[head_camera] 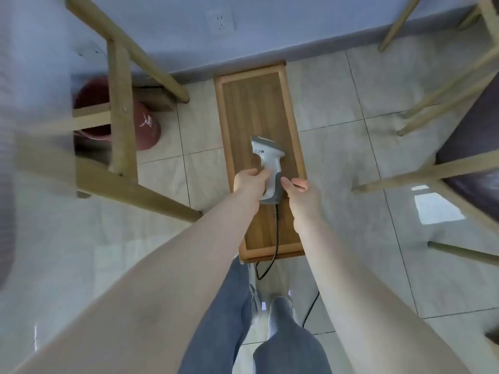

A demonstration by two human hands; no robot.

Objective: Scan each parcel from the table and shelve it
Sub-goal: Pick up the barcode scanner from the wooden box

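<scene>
A white and grey barcode scanner (266, 160) lies over the narrow wooden table (251, 103), its head pointing away from me. My left hand (249, 182) is shut on the scanner's handle from the left. My right hand (299, 190) hovers just right of the handle, fingers curled, holding nothing. The scanner's black cable (276, 238) runs down over the table's near edge to the floor. No parcel shows in view.
A wooden shelf frame (118, 109) stands at the left with a reddish-brown ball (145, 125) behind it. Wooden chair legs (442, 103) and a dark seat (475, 157) are at the right. My legs in jeans stand on pale floor tiles; a wall with a socket (220, 21) lies ahead.
</scene>
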